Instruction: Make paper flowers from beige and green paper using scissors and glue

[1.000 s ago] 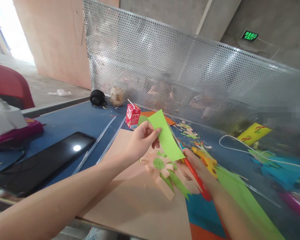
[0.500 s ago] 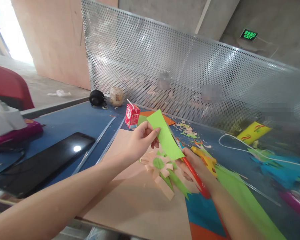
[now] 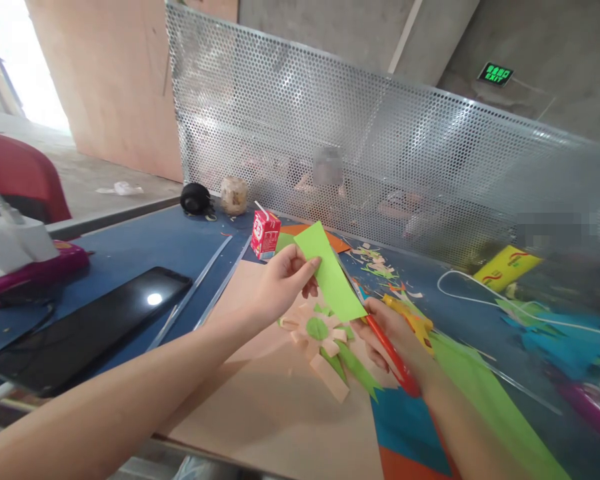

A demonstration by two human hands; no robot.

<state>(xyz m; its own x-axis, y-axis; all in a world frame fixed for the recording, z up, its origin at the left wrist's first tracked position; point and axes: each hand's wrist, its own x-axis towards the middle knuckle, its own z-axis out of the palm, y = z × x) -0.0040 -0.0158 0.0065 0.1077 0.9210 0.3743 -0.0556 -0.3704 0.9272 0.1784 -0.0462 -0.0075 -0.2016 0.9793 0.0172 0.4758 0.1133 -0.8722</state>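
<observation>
My left hand (image 3: 283, 283) pinches a light green paper strip (image 3: 333, 273) by its left edge and holds it up over the table. My right hand (image 3: 387, 327) grips red-handled scissors (image 3: 391, 353), whose blades reach under the lower end of the strip. Below both hands a peach paper flower (image 3: 320, 340) with a green centre and green leaves lies on a peach sheet (image 3: 275, 407).
A red drink carton (image 3: 265, 233) with a straw stands behind the strip. A dark tablet (image 3: 90, 327) lies at the left, beside a magenta and white device (image 3: 20, 257). Paper scraps, a yellow glue gun (image 3: 415, 323), a white cable and green sheets lie right. A perforated metal screen (image 3: 380, 153) backs the table.
</observation>
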